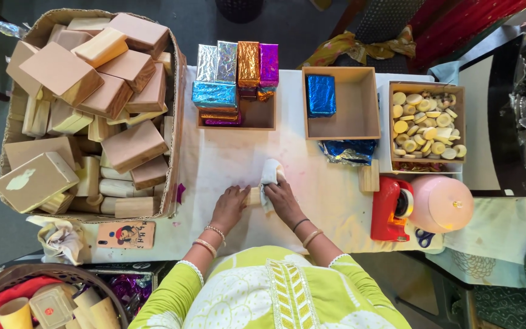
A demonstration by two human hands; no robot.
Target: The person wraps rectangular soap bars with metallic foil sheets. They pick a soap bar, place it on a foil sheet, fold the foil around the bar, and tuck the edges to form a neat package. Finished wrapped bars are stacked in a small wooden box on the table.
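Observation:
My left hand [229, 206] presses down on a small pale wooden block [253, 196] that lies on the white table cover [232, 158]. My right hand [282, 200] holds a white cloth [269, 173] against the block's right end. Most of the block is hidden under the two hands and the cloth. Both wrists wear bangles.
A big cardboard box [171, 116] of plain wooden blocks stands at left. Behind are a wooden tray [263, 119] of foil-wrapped blocks, a tray [369, 106] with one blue wrapped block, and a tray [458, 122] of round wooden pieces. Blue foil [349, 150], a red tape dispenser [389, 209] and a pink lid [442, 204] lie at right.

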